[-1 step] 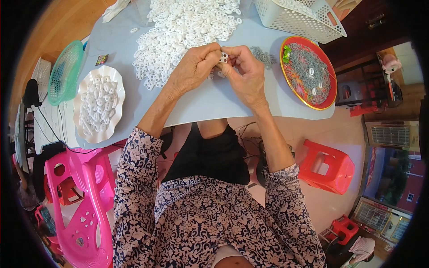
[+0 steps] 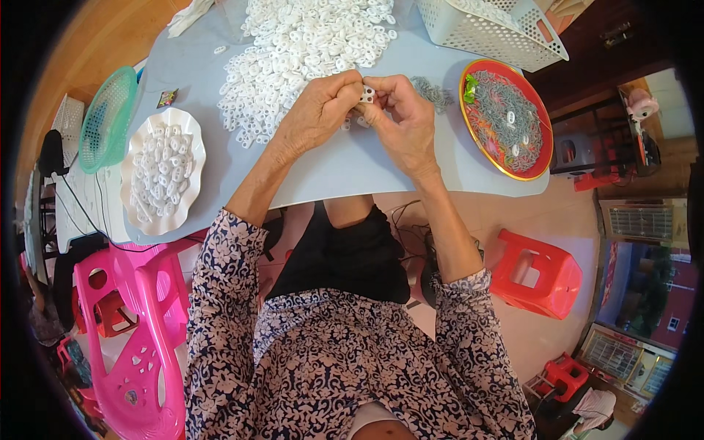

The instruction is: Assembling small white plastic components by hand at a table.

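Above the table my hands meet at a small white plastic piece with round dark holes (image 2: 367, 94). My right hand (image 2: 402, 121) pinches it between thumb and bent forefinger. My left hand (image 2: 320, 114) is closed, its fingertips pressed against the same piece and partly hidden by its own knuckles. A large heap of similar white pieces (image 2: 308, 40) spreads just beyond and to the left of my hands. A few more white pieces lie beneath my fingers, mostly covered. Beside my right hand rests a small pile of grey bits (image 2: 431, 94), too fine to make out.
A red round tray (image 2: 544, 158) of small grey pieces stands right, a white scalloped dish (image 2: 134, 198) of white pieces left. Perforated baskets, one white (image 2: 506, 37), one green (image 2: 117, 103), flank the table (image 2: 323, 180). A red stool (image 2: 539, 275) and pink chair (image 2: 165, 352) stand below.
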